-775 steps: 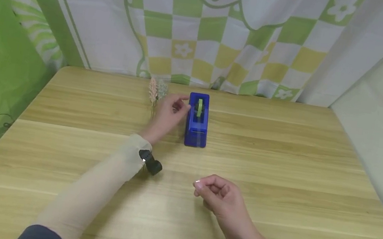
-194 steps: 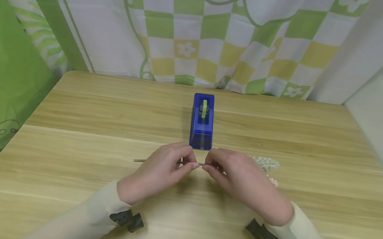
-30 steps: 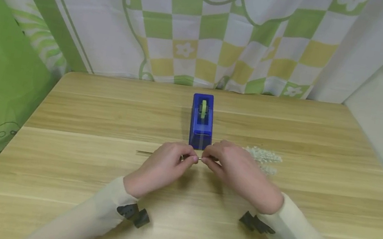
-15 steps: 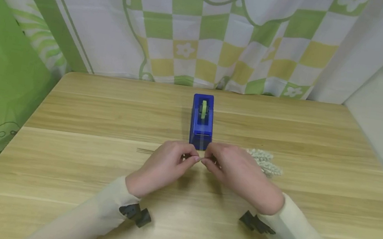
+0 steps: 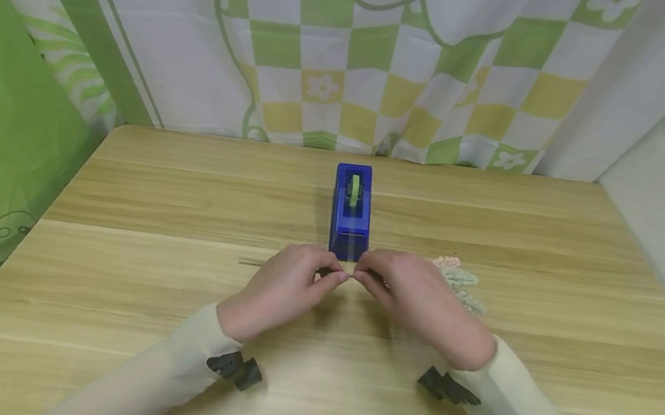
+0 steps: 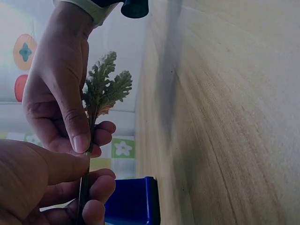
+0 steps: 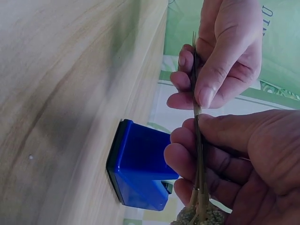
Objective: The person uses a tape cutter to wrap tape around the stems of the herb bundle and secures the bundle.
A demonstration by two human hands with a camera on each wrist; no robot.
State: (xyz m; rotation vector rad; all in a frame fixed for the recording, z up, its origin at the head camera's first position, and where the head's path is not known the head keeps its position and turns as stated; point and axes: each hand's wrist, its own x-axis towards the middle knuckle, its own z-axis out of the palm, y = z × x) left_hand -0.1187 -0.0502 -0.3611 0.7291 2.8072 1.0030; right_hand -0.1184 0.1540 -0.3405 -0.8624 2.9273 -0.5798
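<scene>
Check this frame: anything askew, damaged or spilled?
Nothing stands out. The tape dispenser stands square on the table, and both hands, left hand and right hand, pinch the stems of a small dried flower bunch just in front of it.

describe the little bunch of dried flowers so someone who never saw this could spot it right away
Start at the wooden table and find the blue tape dispenser standing at its middle. Just in front of it the left hand and right hand meet, pinching thin stems between them. The dried flower bunch is what they hold: its fluffy pale green and pink tips poke out past the right hand, the only soft, feathery thing there.
</scene>
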